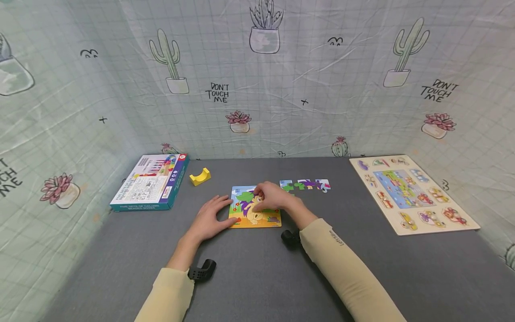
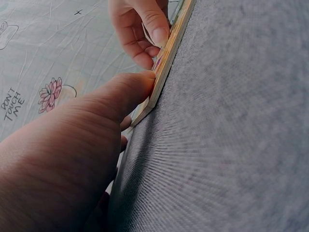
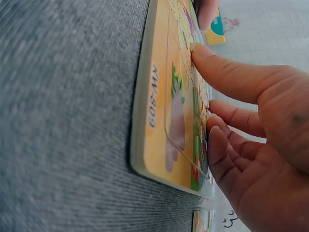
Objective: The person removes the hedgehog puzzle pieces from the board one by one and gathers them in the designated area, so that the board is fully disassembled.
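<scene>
A jigsaw puzzle board [image 1: 266, 222] with a hedgehog picture and an orange lower border lies flat on the dark table. My left hand [image 1: 209, 219] rests at its left side, fingers spread and thumb [image 2: 140, 84] on the near left corner. Over the board's upper right part, my right hand [image 1: 273, 197] has its thumb [image 3: 205, 50] and bent fingers down at the picture, pinching a puzzle piece mostly hidden by the hand. Several loose puzzle pieces [image 1: 307, 184] lie just beyond the board to the right.
A boxed toy set [image 1: 146, 183] lies at the back left. Beside it sits a yellow arch-shaped block [image 1: 200, 177]. On the right lies a wooden picture board [image 1: 402, 219] with animals and vehicles. A cactus-print curtain [image 1: 281, 112] closes off the back and sides.
</scene>
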Demonstrator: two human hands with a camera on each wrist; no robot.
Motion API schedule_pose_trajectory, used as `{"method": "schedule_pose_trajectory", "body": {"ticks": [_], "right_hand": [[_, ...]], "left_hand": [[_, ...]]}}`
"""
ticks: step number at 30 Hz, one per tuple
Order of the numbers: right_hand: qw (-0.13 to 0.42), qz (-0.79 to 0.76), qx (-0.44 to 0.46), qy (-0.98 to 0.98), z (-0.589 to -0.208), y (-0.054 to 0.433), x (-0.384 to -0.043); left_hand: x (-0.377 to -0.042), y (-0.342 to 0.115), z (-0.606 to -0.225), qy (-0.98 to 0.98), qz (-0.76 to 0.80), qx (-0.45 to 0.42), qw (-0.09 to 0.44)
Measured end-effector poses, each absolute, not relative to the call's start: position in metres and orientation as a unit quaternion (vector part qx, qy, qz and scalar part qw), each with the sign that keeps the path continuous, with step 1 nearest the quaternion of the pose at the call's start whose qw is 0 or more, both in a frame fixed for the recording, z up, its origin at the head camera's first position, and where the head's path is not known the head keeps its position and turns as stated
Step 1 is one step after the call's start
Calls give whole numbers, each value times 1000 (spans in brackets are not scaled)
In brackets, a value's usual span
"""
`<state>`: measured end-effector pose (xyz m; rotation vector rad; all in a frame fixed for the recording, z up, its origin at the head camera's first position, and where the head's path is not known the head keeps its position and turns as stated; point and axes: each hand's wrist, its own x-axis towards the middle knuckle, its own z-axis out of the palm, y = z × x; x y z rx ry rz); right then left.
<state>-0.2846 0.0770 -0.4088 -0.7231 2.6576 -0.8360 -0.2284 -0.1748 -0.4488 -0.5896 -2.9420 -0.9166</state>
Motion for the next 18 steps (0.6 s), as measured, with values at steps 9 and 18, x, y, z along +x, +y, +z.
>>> {"method": "schedule_pose_trajectory", "body": {"ticks": [9,18], "right_hand": [[121,-319,-250,906,-409,77,-281],[97,-397,-241,880,-409,80,-276]], "left_hand": [[-229,-175,-449,-938,-290,-191,0],[-228,-175,-450,-936,-294,-196,9]]}}
